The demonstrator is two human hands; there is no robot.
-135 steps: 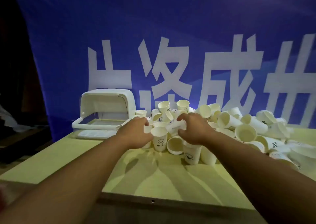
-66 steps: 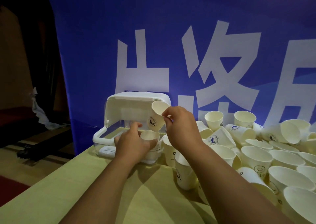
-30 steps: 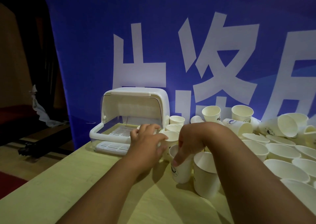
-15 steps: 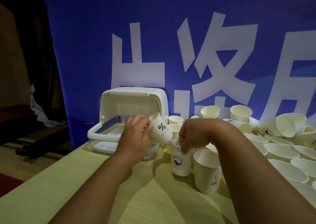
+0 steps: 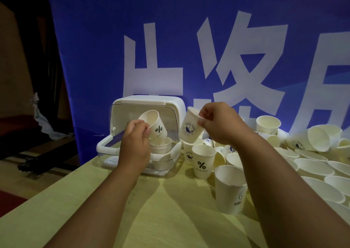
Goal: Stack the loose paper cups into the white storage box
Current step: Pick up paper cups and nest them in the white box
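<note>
A white plastic storage box (image 5: 147, 103), domed lid raised, holds an upright stack of nested white paper cups (image 5: 161, 147). The left hand (image 5: 135, 145) pinches a tilted percent-sign paper cup (image 5: 155, 126) just above the stack; the right hand (image 5: 221, 124) holds a tilted whale-print paper cup (image 5: 190, 129) beside the box. Loose white paper cups (image 5: 313, 169) crowd the surface (image 5: 151, 209) rightward, upright and tipped.

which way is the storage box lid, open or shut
Open. The white storage box has its lid swung up, and the cup stack inside stands exposed.
</note>
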